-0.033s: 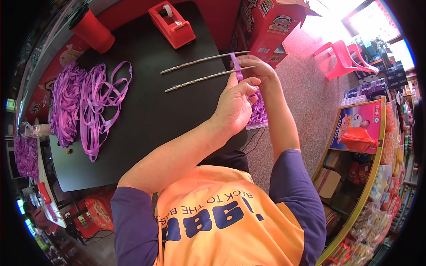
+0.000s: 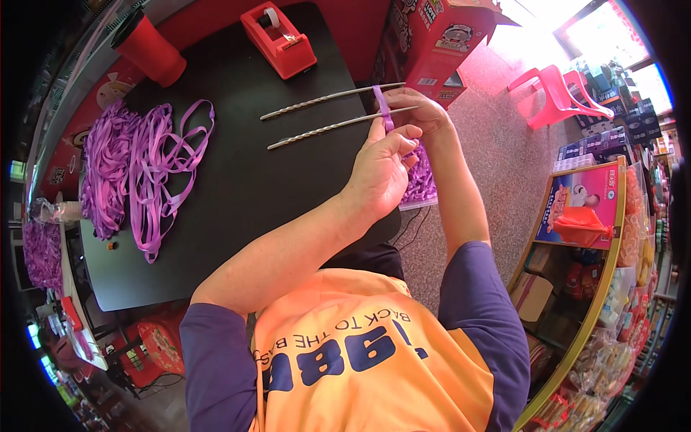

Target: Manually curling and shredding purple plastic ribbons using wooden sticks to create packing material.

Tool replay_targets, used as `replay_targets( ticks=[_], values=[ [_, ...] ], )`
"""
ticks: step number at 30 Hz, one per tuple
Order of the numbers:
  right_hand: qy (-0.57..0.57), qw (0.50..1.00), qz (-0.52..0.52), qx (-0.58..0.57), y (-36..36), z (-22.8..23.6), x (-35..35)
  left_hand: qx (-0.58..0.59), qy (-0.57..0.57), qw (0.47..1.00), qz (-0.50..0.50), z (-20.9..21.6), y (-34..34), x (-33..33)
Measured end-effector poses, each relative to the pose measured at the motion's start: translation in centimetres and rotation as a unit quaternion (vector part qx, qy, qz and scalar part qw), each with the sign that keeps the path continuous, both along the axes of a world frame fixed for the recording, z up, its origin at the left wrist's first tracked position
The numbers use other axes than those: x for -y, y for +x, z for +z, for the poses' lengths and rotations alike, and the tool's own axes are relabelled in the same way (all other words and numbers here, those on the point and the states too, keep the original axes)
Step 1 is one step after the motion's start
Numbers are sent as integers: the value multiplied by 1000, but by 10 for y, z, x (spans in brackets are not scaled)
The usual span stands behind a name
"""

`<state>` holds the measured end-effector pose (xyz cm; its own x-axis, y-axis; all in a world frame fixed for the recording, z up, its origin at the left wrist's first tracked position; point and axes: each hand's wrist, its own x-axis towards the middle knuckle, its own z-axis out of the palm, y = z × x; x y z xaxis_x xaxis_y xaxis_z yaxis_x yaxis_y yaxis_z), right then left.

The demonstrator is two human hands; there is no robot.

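Two thin twisted metal rods (image 2: pixel 327 128) lie side by side in the air above the right part of the black table. A purple ribbon (image 2: pixel 382 108) passes across both near their right ends. My right hand (image 2: pixel 426 115) is curled at those ends and grips the rods; some of its fingers are hidden. Just below the ribbon is my left hand (image 2: pixel 381 173), its thumb and index finger closed on the ribbon's lower part. More purple ribbon (image 2: pixel 419 178) lies heaped in a container beneath my hands, partly covered by them.
On the black table (image 2: pixel 245 180) rest two bundles of purple ribbon (image 2: pixel 108 169), a red tape dispenser (image 2: pixel 281 42) and a red cup (image 2: pixel 150 50). A red carton (image 2: pixel 432 43) stands beyond my right hand. Farther right are a pink chair (image 2: pixel 551 97) and a shop display case (image 2: pixel 576 281).
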<state>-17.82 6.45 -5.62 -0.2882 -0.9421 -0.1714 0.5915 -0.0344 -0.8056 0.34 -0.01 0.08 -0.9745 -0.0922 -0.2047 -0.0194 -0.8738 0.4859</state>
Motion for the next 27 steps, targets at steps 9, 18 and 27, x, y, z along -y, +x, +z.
replay_targets(
  ticks=[9,18,27],
  values=[
    [88,995,4,-44,-4,39,-12,6,-4,1000,4,2,1,-2],
    [165,985,-40,9,9,57,-13,10,-3,1000,6,5,2,-5],
    [166,985,-34,22,18,64,-10,17,-1,1000,-1,5,2,-3]
  ],
)
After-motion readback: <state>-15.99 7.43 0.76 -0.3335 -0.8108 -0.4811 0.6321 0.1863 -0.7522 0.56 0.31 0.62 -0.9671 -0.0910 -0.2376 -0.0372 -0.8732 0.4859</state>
